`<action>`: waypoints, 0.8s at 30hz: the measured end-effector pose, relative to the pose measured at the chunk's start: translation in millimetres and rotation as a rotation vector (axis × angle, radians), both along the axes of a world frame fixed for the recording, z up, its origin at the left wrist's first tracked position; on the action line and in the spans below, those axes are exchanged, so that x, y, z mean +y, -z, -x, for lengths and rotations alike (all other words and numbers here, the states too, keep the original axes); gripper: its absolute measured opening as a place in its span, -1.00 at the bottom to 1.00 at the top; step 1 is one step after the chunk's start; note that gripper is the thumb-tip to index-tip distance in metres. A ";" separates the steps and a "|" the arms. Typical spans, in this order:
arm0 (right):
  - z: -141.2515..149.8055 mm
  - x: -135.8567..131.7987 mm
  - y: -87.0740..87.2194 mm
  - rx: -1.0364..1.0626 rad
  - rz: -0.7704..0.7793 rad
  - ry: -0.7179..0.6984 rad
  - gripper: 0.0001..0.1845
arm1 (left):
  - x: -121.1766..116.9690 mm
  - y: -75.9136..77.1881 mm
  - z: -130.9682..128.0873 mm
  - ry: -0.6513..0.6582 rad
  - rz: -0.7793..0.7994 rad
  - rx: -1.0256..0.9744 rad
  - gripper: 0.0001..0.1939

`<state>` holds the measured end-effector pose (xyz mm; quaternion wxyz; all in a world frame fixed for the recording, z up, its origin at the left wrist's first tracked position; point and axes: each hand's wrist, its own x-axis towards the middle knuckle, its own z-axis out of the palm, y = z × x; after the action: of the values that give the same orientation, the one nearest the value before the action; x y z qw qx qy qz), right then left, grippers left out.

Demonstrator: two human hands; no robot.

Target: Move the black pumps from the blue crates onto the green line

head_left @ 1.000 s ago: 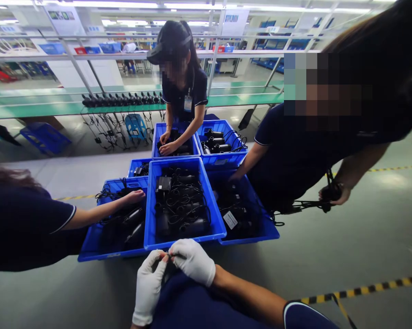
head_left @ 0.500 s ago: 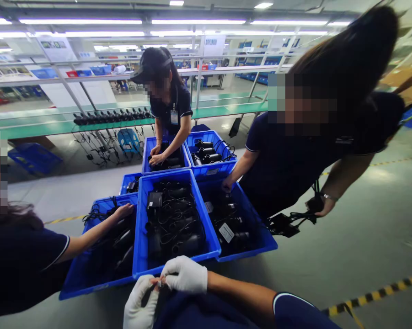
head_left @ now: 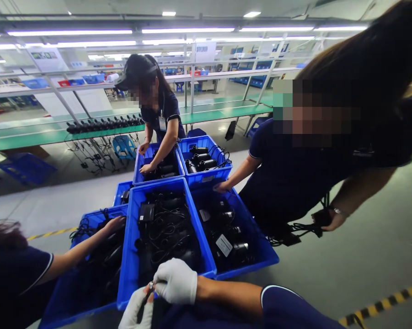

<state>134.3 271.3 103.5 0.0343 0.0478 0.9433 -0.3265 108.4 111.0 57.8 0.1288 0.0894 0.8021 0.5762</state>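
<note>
My left hand [head_left: 136, 311] and my right hand [head_left: 176, 281] both wear white gloves and meet low in the view. Between their fingers is a thin black cable [head_left: 146, 299] with a small metal tip [head_left: 151, 286], held close to my body. My left hand is partly cut off by the lower frame edge. Just beyond my hands stands a blue plastic crate [head_left: 125, 269], packed with tangled black cables and black devices. My gloves are over its near rim, and I cannot tell whether they touch it.
Several more blue crates of black devices and cables adjoin it, and three co-workers reach into them. Behind stands a green workbench [head_left: 206, 116] with a row of black devices, cables hanging below. Yellow-and-black floor tape [head_left: 380, 304] runs at lower right.
My hands sit lower and further left in the view, and the whole scene has tilted as my head turned. The cable stays between my fingers.
</note>
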 end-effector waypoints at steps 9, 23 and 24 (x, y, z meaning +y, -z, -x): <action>14.2 40.6 17.6 0.056 0.072 -0.152 -0.81 | 14.2 9.9 0.6 0.135 0.156 -0.152 -0.54; 89.9 172.3 16.8 0.255 0.120 0.365 -0.82 | 20.9 -9.3 -0.4 -0.299 0.162 -0.433 -0.34; 94.2 178.9 15.8 0.260 0.084 0.374 -0.79 | 21.3 -8.8 -2.6 -0.303 0.163 -0.442 -0.34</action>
<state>40.1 450.2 87.8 -0.1468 0.1777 0.9001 -0.3698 110.9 132.3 66.6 0.2196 -0.1702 0.8024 0.5281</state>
